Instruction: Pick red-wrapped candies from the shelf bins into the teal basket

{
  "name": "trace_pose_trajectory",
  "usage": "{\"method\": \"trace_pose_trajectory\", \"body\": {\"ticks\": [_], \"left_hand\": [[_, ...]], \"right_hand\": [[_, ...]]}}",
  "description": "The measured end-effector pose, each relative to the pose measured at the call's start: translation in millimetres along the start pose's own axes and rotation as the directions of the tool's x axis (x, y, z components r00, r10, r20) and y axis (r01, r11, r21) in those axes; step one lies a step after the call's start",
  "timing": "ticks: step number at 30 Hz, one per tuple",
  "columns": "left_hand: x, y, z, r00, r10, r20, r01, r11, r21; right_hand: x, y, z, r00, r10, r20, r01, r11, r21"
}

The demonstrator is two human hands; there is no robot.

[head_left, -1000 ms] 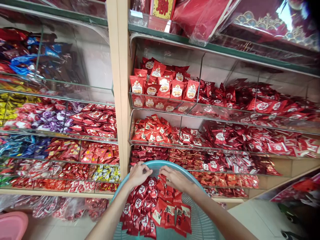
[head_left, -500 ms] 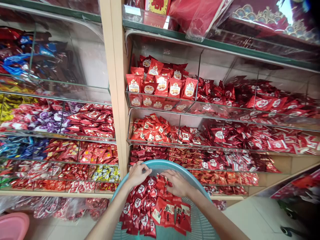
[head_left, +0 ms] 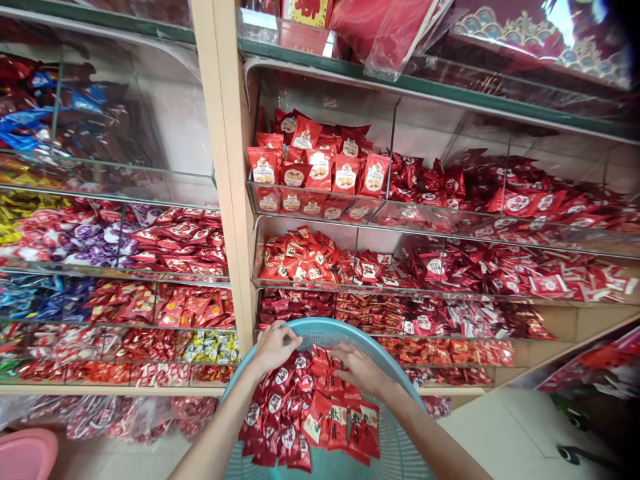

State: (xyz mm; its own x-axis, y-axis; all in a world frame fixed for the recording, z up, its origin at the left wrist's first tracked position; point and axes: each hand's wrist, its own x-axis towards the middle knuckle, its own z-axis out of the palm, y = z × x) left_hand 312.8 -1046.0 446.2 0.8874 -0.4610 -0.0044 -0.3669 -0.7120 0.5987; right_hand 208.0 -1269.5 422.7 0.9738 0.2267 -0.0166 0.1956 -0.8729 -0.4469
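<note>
A round turquoise plastic basket [head_left: 397, 437] holds small wrapped sweet packets. Dark red packets with white round labels [head_left: 275, 403] lie on its left side, and brighter red packets with cream panels and black characters [head_left: 367, 420] lie on its right. At the basket's upper left rim, my left hand [head_left: 273, 348] is curled, thumb near the fingers; anything inside the curl is hidden. My right hand [head_left: 360, 368] is over the bright red packets at the upper right, fingers stretched out and apart, with the fingertips beside a packet [head_left: 321, 359].
Glass-fronted shelves [head_left: 440, 293] full of red packets rise behind the basket. A wooden post [head_left: 227, 167] separates them from left shelves of colourful sweets [head_left: 185, 233]. Bagged sweets [head_left: 100, 415] and a pink basin [head_left: 27, 453] are low left; a wheeled base [head_left: 575, 457] is at right.
My right hand has drawn slightly right, with its fingers spread off the upper packets. The left hand stays by the rim. The view has shifted a little.
</note>
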Motion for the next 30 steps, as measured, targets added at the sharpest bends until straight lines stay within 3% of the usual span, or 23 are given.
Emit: {"method": "trace_pose_trajectory", "body": {"ticks": [3, 6, 8, 11, 13, 17, 30], "left_hand": [[0, -1, 0.0, 1.0, 0.011, 0.003, -0.011, 1.0, -0.006], [0, -1, -0.6, 1.0, 0.025, -0.004, -0.025, 1.0, -0.008], [1, -2, -0.7, 0.999, 0.036, -0.01, -0.036, 0.999, -0.015], [0, -3, 0.7, 0.999, 0.034, -0.019, -0.035, 0.999, -0.032], [-2, -5, 2.6, 0.999, 0.022, -0.035, -0.023, 0.999, -0.034], [-11, -8, 5.7, 0.998, 0.009, -0.056, -0.01, 0.999, -0.03], [-38, -31, -12.6, 0.999, -0.033, -0.034, 0.033, 0.999, 0.019]], "right_hand": [[-1, -3, -6, 0.999, -0.03, -0.045, 0.03, 1.0, 0.004], [-5, -3, -17, 0.973, -0.051, -0.227, 0.048, 0.999, -0.019], [-9, 1, -23, 0.91, -0.007, -0.414, -0.016, 0.998, -0.053], [-16, 12, -26, 0.783, 0.156, -0.602, -0.237, 0.97, -0.057], [-21, 19, -22, 0.757, 0.306, -0.577, -0.373, 0.928, 0.004], [-27, 25, -10, 0.79, 0.497, -0.361, -0.498, 0.862, 0.095], [-16, 4, 25, 0.801, 0.502, -0.326, -0.477, 0.864, 0.16]]}}
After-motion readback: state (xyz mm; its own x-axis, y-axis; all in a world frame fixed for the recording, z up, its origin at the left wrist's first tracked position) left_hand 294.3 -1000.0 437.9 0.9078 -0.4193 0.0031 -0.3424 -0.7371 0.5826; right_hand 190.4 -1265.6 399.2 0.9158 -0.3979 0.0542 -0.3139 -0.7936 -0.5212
